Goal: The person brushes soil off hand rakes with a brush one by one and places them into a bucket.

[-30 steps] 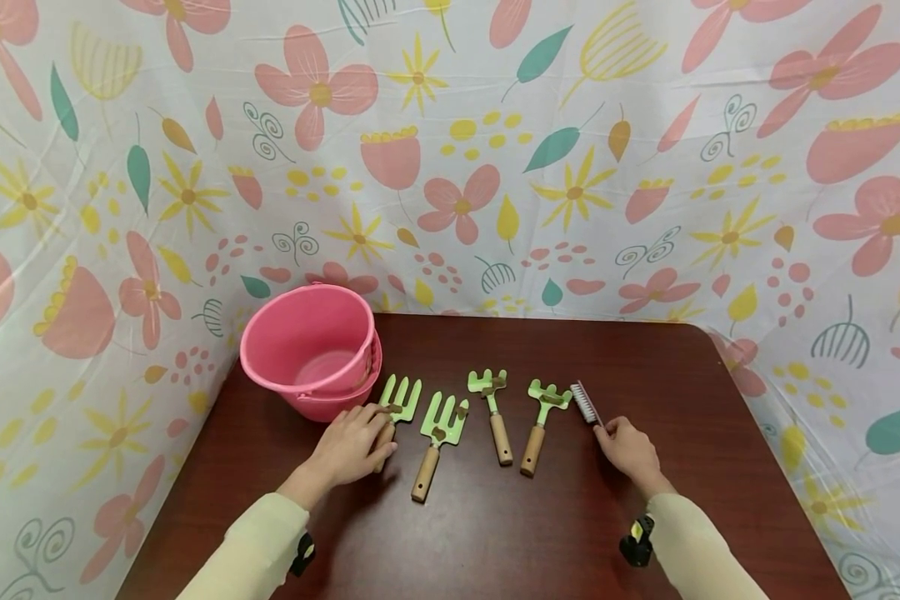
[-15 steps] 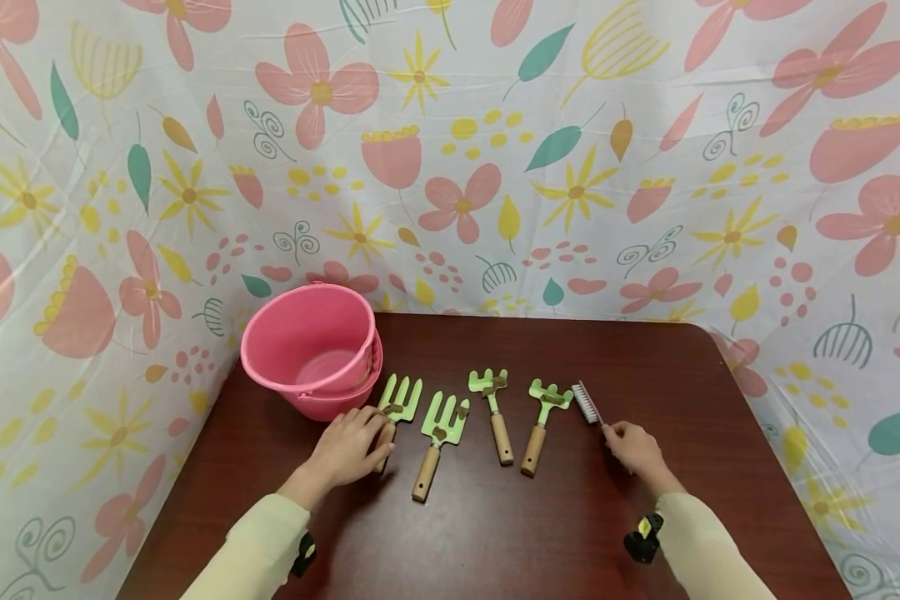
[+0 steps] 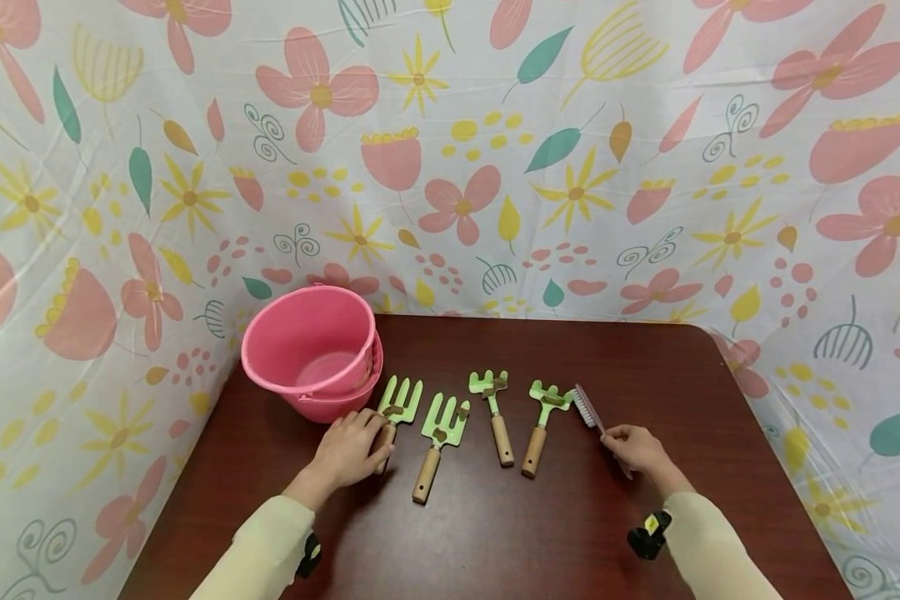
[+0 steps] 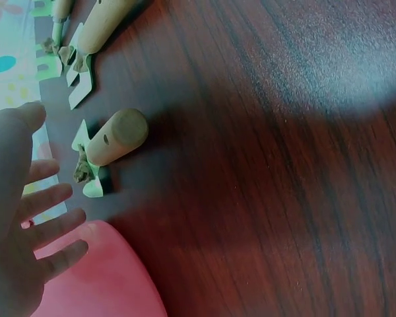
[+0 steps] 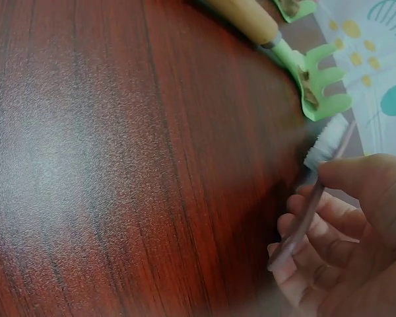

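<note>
My right hand (image 3: 640, 451) pinches the handle of a brush (image 3: 588, 408) with white bristles; in the right wrist view the brush (image 5: 329, 142) slants between thumb and fingers, its head near a green rake. My left hand (image 3: 348, 448) hovers at the leftmost green fork (image 3: 401, 401), partly covering its wooden handle. In the left wrist view the left hand (image 4: 26, 211) has its fingers extended and apart, with that fork's handle (image 4: 119, 137) beside them and not gripped. A second fork (image 3: 444, 422) lies to its right. Brown bits stick to the forks' green heads.
Stacked pink buckets (image 3: 309, 342) stand at the table's back left. Two small green rakes with wooden handles, one (image 3: 500, 433) left of the other (image 3: 535, 446), lie between the forks and the brush. A flowered cloth hangs behind the dark table (image 3: 495, 542).
The right hand has shifted slightly right, and the brush is tilted differently, its pinkish back showing more. The left hand and the tools on the table have hardly moved.
</note>
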`<action>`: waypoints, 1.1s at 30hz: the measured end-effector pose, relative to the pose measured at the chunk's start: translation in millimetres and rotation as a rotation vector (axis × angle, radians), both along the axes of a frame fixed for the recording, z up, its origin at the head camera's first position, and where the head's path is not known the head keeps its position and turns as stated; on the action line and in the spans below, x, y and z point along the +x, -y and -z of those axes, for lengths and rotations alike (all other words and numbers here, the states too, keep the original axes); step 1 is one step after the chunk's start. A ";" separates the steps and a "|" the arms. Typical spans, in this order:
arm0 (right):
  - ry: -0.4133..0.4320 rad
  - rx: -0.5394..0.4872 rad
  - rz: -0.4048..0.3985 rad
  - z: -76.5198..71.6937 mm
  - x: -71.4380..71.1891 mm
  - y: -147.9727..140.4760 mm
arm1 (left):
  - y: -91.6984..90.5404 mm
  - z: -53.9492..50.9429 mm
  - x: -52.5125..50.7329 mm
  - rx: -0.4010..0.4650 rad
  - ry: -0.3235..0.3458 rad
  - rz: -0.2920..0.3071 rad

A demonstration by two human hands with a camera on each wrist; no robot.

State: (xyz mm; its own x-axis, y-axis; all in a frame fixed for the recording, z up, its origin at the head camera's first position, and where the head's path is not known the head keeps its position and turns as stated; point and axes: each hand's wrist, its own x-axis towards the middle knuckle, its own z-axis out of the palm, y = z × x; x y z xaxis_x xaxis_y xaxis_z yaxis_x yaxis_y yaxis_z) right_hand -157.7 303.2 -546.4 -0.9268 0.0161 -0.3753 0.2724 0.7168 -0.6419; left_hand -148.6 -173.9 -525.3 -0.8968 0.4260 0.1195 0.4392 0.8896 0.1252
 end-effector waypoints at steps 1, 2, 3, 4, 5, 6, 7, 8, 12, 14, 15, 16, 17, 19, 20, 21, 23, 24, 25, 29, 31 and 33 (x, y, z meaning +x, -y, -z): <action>0.006 -0.008 -0.004 -0.9 0.2 0.2 | -0.5 0.9 -0.1 -0.006 0.006 -0.013; 0.004 -0.013 -0.009 -1.8 0.7 0.4 | -1.0 1.8 0.0 -0.009 0.012 -0.026; 0.006 -0.021 -0.009 -2.6 1.3 0.5 | -1.5 2.8 0.0 -0.009 0.019 -0.039; 0.011 -0.038 0.002 -3.5 1.6 0.6 | -1.9 4.1 0.0 -0.014 0.023 -0.051; 0.009 -0.051 0.010 -4.6 2.2 0.7 | -2.4 5.6 -0.2 -0.014 0.024 -0.061; 0.005 -0.063 0.020 -5.6 2.8 0.6 | -2.8 7.3 -0.4 -0.017 0.021 -0.071; 0.003 -0.080 0.031 -7.0 3.2 0.6 | -3.3 8.7 -0.6 -0.015 0.021 -0.079; 0.000 -0.092 0.039 -8.4 3.7 0.2 | -3.7 10.2 -0.9 -0.011 0.017 -0.086; -0.032 -0.044 0.047 -13.4 4.9 -4.1 | -5.5 14.9 -2.2 -0.010 0.001 -0.107; -0.056 0.017 0.033 -16.3 5.1 -7.1 | -6.3 16.5 -2.8 -0.015 0.003 -0.120; -0.069 0.043 0.030 -17.4 5.2 -8.4 | -6.8 16.8 -2.8 -0.014 0.007 -0.126; -0.083 0.066 0.026 -18.7 4.9 -9.5 | -7.1 17.5 -2.9 -0.013 0.010 -0.132; -0.099 0.091 0.020 -20.3 5.0 -10.7 | -7.5 18.2 -3.1 -0.014 0.014 -0.140; -0.125 0.117 0.017 -23.2 5.1 -12.3 | -8.6 19.5 -3.1 -0.012 0.027 -0.159; -0.142 0.132 0.015 -24.3 5.0 -13.3 | -9.2 20.2 -3.1 -0.013 0.031 -0.168; -0.160 0.147 0.008 -25.3 4.9 -14.3 | -10.0 20.9 -3.0 -0.014 0.040 -0.179; -0.192 0.178 -0.006 -27.3 4.9 -16.3 | -11.4 22.3 -2.9 -0.018 0.053 -0.202; -0.206 0.191 -0.012 -27.9 4.9 -17.1 | -12.3 22.9 -2.8 -0.018 0.060 -0.214; -0.220 0.206 -0.017 -28.7 5.1 -17.7 | -13.2 23.5 -2.8 -0.017 0.064 -0.224; -0.262 0.226 -0.029 -31.6 6.2 -19.4 | -16.0 26.0 -3.0 -0.027 0.077 -0.264; -0.273 0.223 -0.029 -33.5 7.0 -19.6 | -16.8 27.4 -3.4 -0.030 0.071 -0.282; -0.283 0.218 -0.032 -35.6 7.8 -19.4 | -17.5 29.3 -3.9 -0.030 0.070 -0.301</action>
State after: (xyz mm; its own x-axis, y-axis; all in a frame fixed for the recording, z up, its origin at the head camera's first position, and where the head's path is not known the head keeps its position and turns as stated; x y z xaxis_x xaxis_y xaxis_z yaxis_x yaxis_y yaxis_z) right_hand -149.8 322.6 -510.8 -0.9949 0.0371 -0.0942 0.0809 0.8503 -0.5201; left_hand -152.4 -156.5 -554.6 -0.9888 0.1424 0.0442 0.1467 0.9822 0.1177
